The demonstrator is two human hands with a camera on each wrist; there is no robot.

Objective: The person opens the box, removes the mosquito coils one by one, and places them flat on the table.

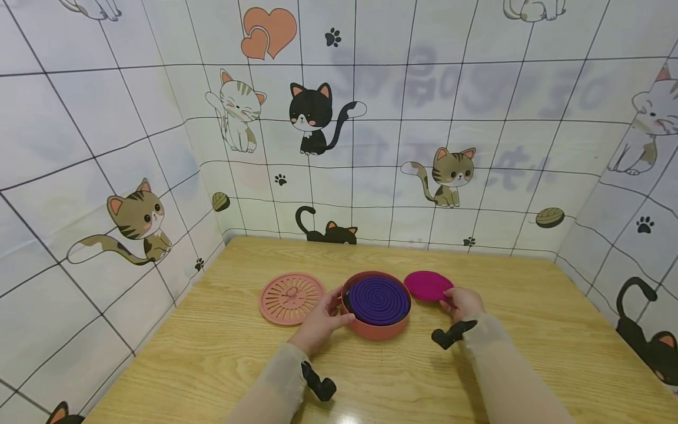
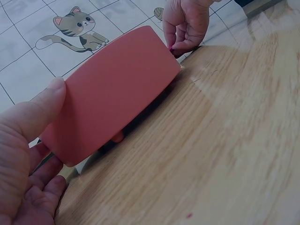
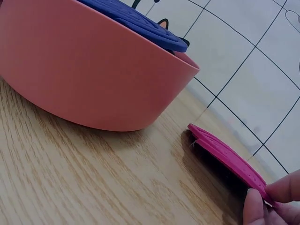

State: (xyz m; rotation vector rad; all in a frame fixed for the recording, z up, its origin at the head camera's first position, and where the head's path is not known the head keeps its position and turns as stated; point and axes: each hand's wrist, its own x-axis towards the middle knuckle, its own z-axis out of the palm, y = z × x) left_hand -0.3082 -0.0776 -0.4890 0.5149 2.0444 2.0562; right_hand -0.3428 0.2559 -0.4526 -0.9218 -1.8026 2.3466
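A round, coral-coloured box (image 1: 377, 333) stands on the table, open at the top, with a dark purple spiral-grooved coaster (image 1: 379, 300) lying tilted in its mouth. Something dark shows beneath that coaster at the left, too small to make out. My left hand (image 1: 322, 321) grips the box's left side, thumb on the near wall, as the left wrist view also shows. To the right of the box, my right hand (image 1: 463, 303) pinches the near right edge of a magenta coaster (image 1: 428, 285). In the right wrist view, the held edge of this coaster is raised above the table.
A pink slotted lid (image 1: 283, 299) with a small knob lies flat on the wooden table (image 1: 392, 383), left of the box. White wall sheeting (image 1: 371, 194) printed with cats and grid lines rises behind the table and along both sides.
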